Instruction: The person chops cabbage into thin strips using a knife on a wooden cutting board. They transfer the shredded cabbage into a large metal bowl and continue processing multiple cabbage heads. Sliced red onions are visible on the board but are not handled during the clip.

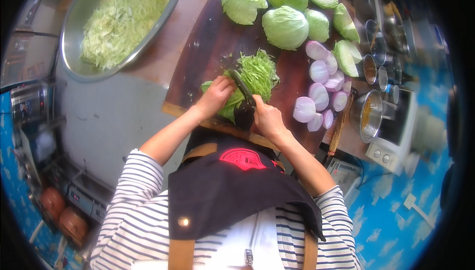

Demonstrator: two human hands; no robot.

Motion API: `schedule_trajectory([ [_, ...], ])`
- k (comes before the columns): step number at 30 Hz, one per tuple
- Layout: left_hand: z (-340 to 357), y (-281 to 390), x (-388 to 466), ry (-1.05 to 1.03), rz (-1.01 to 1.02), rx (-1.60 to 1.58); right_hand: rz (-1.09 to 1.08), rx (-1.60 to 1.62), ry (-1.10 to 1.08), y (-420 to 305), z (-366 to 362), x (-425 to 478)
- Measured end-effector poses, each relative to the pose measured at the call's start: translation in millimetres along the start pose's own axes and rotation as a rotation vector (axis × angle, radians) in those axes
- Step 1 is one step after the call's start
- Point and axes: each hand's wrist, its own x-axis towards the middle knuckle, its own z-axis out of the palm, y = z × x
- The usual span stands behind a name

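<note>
My right hand (pixel 268 118) grips the handle of a dark-bladed knife (pixel 242 87) on a brown wooden cutting board (pixel 200 51). Pressed down beside the blade, my left hand (pixel 218 94) holds a piece of green cabbage (pixel 229 110), its fingertips close to the knife. On the other side of the blade lies a heap of shredded cabbage (pixel 259 74). Peeled and halved purple onions (pixel 318 95) are grouped on the board to the right of my right hand. Whole and cut cabbages (pixel 285 28) rest at the board's far side.
A large steel bowl (pixel 169 28) full of shredded cabbage stands at the far left. Along the right are a corncob-like brown stick or handle (pixel 339 125), a steel bowl with orange-yellow contents (pixel 371 116), small containers (pixel 370 69) and a white oven-like appliance (pixel 393 151).
</note>
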Motion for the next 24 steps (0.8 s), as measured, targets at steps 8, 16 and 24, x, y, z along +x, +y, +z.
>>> schedule_trajectory([
  [8, 5, -1, 4, 0.062, -0.006, 0.006, -0.015, -0.016, 0.068, 0, 23, 1],
  [16, 0, -1, -2, 0.087, -0.016, 0.023, 0.058, 0.003, -0.241, -27, -49, -12],
  [24, 6, -5, -3, 0.090, 0.002, 0.014, 0.002, 0.006, -0.064, -6, -6, 3],
])
